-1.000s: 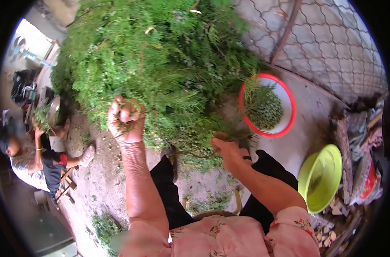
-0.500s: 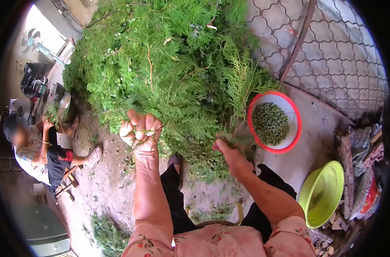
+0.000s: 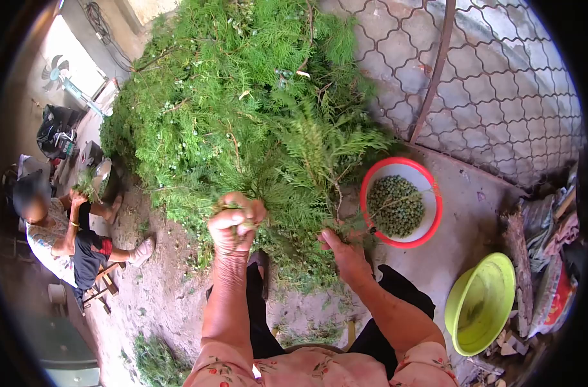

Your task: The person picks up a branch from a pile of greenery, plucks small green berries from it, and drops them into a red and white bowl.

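My left hand (image 3: 236, 222) is closed in a fist over the near edge of the green pile, with bits of conifer sprig (image 3: 224, 206) showing at its fingers. Lower and to the right, my right hand (image 3: 347, 255) pinches the stem end of a leafy conifer branch (image 3: 316, 151), which leans up and away over the pile. Behind both hands spreads a large heap of cut conifer branches (image 3: 197, 109) dotted with pale cones. Right of my right hand stands a white basin with a red rim (image 3: 438, 205), holding many small green cones (image 3: 395, 209) and a thin twig.
A yellow-green tub (image 3: 458, 316) sits at the right near firewood and sacks (image 3: 552, 290). Wire mesh (image 3: 500, 109) leans at the upper right. To the left, another person (image 3: 55, 232) sits on a stool, holding a sprig by a metal bowl (image 3: 102, 177). A fan (image 3: 56, 72) stands behind.
My left hand has shifted right, nearer my right hand, and turned. The branch in my right hand now leans further left. A twig now lies across the cones in the basin. The view has shifted slightly.
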